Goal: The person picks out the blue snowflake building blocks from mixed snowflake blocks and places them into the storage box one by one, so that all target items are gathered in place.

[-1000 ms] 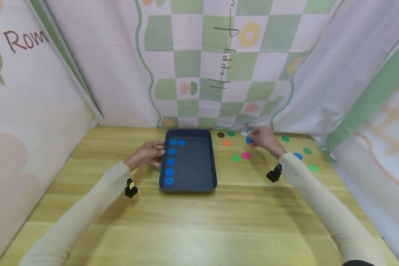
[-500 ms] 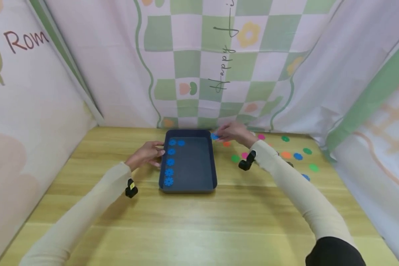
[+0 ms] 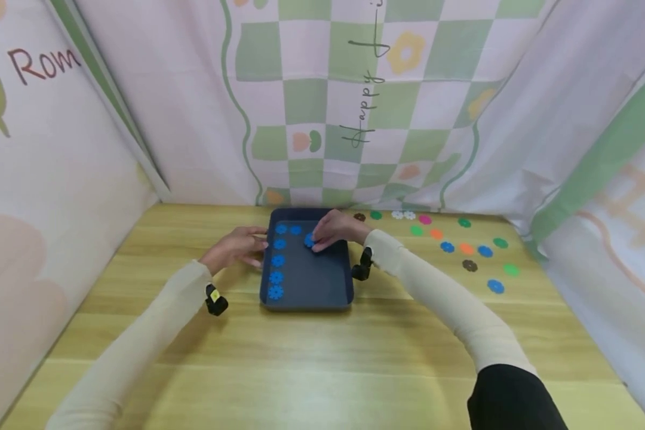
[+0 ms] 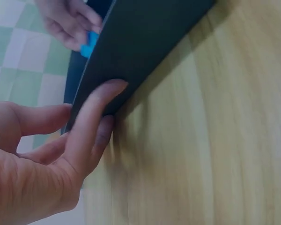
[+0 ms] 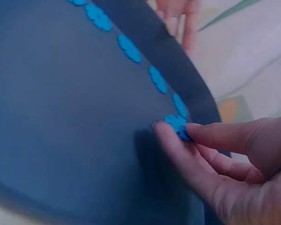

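Observation:
A dark blue-grey rectangular tray (image 3: 312,280) lies on the wooden table. Along its left side runs a column of blue flower-shaped discs (image 3: 278,261), with another disc (image 3: 296,230) beside the topmost one. Over the tray's upper right part, my right hand (image 3: 335,230) pinches a blue flower-shaped disc (image 5: 176,125) between thumb and finger, close above the tray floor in the right wrist view. My left hand (image 3: 242,243) touches the tray's left side. Its fingers (image 4: 86,117) extend against the outer wall and up to the rim in the left wrist view.
Right of the tray lie several flower-shaped discs in blue, green, orange, pink, brown and white, among them a blue disc (image 3: 495,286) and a brown disc (image 3: 470,266). A patterned curtain (image 3: 349,119) hangs behind the table (image 3: 301,364).
My right hand has carried a blue disc leftward from the scattered discs, across the tray's right rim to above its floor. My left hand stays at the tray's left side.

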{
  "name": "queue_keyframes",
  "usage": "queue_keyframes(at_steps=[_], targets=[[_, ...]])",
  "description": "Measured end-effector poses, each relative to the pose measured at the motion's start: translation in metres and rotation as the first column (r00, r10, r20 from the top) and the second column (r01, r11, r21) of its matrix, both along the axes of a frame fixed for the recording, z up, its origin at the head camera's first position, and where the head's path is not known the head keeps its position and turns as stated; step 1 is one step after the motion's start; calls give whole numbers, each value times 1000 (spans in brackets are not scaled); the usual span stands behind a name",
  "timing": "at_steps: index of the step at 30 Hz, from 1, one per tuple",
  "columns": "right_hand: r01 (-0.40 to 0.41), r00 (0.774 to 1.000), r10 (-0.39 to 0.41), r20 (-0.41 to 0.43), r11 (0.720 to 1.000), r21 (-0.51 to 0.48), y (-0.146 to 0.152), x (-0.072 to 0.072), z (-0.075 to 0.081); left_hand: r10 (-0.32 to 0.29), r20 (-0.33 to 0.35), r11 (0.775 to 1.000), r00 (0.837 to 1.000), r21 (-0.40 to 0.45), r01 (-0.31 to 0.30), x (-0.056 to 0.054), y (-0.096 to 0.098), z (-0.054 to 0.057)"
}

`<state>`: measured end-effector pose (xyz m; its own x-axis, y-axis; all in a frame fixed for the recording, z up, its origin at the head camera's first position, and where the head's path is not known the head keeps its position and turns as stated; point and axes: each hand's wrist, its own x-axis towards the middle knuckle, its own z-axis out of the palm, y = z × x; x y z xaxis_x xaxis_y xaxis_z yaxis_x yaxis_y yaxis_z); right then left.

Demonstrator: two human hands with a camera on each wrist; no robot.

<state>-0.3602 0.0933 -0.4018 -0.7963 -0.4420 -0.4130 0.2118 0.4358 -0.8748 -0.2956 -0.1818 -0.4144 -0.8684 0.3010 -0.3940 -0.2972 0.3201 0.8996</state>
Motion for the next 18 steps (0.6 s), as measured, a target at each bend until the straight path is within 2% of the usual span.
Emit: queue_keyframes(at_steps=[5,10,14,18], targets=[[-16,998,20,-56,997,69,-19,-2,-6,-8,6,1000,1000,28,8,-3,-3,1],[-6,988,25,-152,992,124,-31,-1,-9,-13,6,998,1000,67,13,-3,-5,3],[-17,973,72,-218,970,244,-36,-2,-10,-68,15,994,998,92,66,-3,-9,2],[-38,967,116,-228,946,321,-40,-3,-8,-87,36,990,996,113,82,-4,-10,2]])
